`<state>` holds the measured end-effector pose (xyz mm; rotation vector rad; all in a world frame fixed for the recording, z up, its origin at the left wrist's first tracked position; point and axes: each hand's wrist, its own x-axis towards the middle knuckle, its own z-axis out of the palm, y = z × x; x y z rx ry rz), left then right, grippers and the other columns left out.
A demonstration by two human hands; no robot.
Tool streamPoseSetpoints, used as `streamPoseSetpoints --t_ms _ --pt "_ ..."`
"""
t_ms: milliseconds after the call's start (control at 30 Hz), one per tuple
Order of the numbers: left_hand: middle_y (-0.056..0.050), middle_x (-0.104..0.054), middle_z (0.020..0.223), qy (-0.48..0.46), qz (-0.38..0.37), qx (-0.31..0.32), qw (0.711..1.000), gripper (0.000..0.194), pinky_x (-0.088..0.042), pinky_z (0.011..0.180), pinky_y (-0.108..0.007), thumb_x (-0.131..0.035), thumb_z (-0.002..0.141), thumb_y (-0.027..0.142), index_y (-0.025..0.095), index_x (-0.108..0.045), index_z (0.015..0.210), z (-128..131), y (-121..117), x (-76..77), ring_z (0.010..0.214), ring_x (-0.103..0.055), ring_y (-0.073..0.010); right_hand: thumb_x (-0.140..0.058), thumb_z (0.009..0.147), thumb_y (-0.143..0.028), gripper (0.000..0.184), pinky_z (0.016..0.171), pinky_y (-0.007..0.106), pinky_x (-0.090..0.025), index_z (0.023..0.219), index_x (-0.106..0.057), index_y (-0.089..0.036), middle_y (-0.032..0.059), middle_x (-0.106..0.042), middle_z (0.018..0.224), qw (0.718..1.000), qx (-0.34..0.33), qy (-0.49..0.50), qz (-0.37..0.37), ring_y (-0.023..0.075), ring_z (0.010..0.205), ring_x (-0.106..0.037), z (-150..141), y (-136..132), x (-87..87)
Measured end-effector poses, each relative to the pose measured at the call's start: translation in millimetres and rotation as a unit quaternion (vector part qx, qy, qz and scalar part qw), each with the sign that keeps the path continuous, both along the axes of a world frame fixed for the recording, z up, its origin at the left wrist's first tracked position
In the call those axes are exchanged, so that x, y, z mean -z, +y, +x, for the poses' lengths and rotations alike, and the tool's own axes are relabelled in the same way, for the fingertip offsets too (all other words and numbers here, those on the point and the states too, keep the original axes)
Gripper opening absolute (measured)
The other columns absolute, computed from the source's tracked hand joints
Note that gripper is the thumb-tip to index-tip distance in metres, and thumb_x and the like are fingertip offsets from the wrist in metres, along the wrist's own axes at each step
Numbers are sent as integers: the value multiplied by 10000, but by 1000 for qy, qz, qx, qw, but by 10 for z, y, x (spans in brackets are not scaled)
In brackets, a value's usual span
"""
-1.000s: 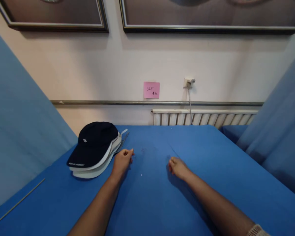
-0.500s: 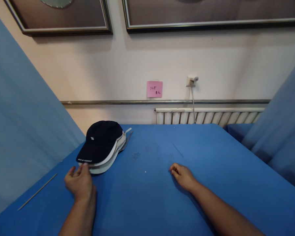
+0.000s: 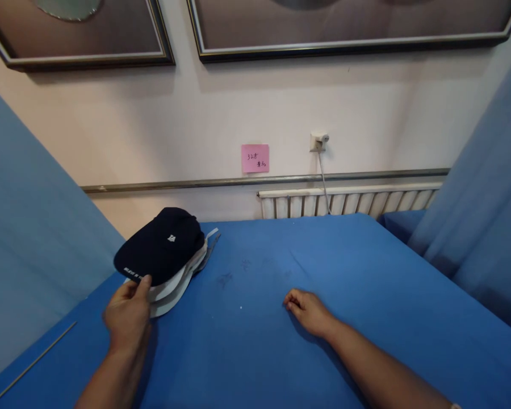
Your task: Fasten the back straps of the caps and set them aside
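Navy blue cloth cap (image 3: 157, 250) is gripped at the front edge of its brim by my left hand (image 3: 128, 318), with the thumb on top and the other fingers beneath. Its brim is tilted up above the pale curved-brim caps (image 3: 168, 303), which lie nested on the blue cloth-covered table (image 3: 255, 352), at my left side. So the taking hold is done, and the brim is raised, as I judge. A full parting of this cap from the pile is not done: its crown is close over the pale ones, and I cannot tell if they touch.

My right hand (image 3: 309, 312) is near the middle of the table, well apart from the caps. Its fingers are curled loosely inward; I see no cap in them, but whether they pinch something small, I cannot tell.

Now I count carefully. There is one navy cap. Of the pale caps I can distinguish at least two by their brims; the exact number is hidden. One thin straight stick (image 3: 36, 360) lies on the table, nearer to me than the caps. On the wall there are one pink paper note (image 3: 255, 158), one white socket with a plug (image 3: 318, 142) and two dark-framed pictures.
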<state>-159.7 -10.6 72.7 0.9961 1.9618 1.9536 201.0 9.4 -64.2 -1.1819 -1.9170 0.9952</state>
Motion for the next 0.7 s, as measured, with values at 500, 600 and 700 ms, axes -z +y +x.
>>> streamPoseSetpoints --t_ms 500,600,700 --pt "-1 -611 531 -224 -40 329 916 152 -433 352 -174 -682 779 253 135 -607 719 901 759 -324 409 -531 -98 -404 925 -609 506 765 347 -515 1098 -606 -179 127 -696 1044 806 143 505 -273 207 849 -688 389 285 -253" --pt "-49 -675 600 -243 -116 372 889 114 -549 482 -243 -696 773 213 138 -631 718 1106 1029 -132 502 -634 -154 -335 932 -650 581 772 348 -512 1124 -608 -175 107 -713 947 798 62 513 -311 200 813 -692 370 211 -334" --pt "-74 -696 641 -241 -170 388 873 120 -580 570 -294 -703 776 196 137 -640 693 1283 1283 91 556 -670 -182 -354 913 -672 591 736 358 -515 1083 -639 -183 102 -715 912 800 -10 501 -330 226 830 -689 262 141 -322"
